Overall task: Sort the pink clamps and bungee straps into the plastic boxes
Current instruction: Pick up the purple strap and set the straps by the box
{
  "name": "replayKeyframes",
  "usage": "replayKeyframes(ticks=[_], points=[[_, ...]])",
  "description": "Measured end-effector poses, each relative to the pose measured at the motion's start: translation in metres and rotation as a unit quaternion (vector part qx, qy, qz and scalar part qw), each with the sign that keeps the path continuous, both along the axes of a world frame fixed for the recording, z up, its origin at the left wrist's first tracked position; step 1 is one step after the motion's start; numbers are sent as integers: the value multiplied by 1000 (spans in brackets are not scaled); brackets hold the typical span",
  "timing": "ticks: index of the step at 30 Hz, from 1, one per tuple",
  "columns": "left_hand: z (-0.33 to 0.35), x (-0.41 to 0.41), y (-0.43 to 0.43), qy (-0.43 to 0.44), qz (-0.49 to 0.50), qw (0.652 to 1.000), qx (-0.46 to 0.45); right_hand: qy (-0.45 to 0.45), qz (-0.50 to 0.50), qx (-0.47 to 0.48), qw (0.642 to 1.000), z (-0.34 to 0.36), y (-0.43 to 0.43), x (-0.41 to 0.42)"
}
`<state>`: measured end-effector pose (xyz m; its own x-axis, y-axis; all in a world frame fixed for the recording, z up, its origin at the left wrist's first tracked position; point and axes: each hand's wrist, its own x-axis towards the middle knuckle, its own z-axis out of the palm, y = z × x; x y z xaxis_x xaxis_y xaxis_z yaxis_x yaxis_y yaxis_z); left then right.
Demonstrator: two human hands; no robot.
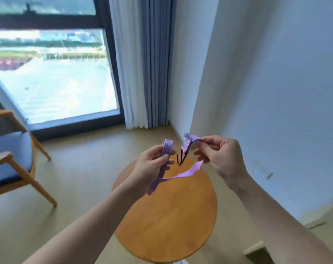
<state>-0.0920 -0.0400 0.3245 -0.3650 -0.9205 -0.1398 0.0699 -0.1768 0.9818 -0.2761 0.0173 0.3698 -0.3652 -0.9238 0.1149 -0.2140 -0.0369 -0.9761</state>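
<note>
A flat bungee strap [182,174], striped pink and blue, hangs in a loop between both raised hands above the round wooden table [167,221]. My left hand [152,166] grips one folded end, thumb pressed on the strap. My right hand [219,157] pinches the other end, where a black hook [181,160] dangles down. No pink clamps or plastic boxes are in view.
A wooden armchair [11,161] with a blue cushion stands at the left. A large window and striped curtains [142,63] fill the back, a white wall the right. A small wooden piece [257,252] sits on the floor at lower right.
</note>
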Motion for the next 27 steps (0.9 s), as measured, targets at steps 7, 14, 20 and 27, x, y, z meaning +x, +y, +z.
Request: replayKeyframes(ticks=[7,14,20,27], points=[[39,-73,53,-10,-171,984,44,218,-265,-12,939,42,64,-30],[25,-136,126,27,-260,963,67,59,-303,112,945,32,147,-80],[36,-205,202,103,-293,927,212,-3,-312,105,944,9,246,-112],[35,-300,323,83,-343,866,354,74,-448,35,890,0,375,-181]])
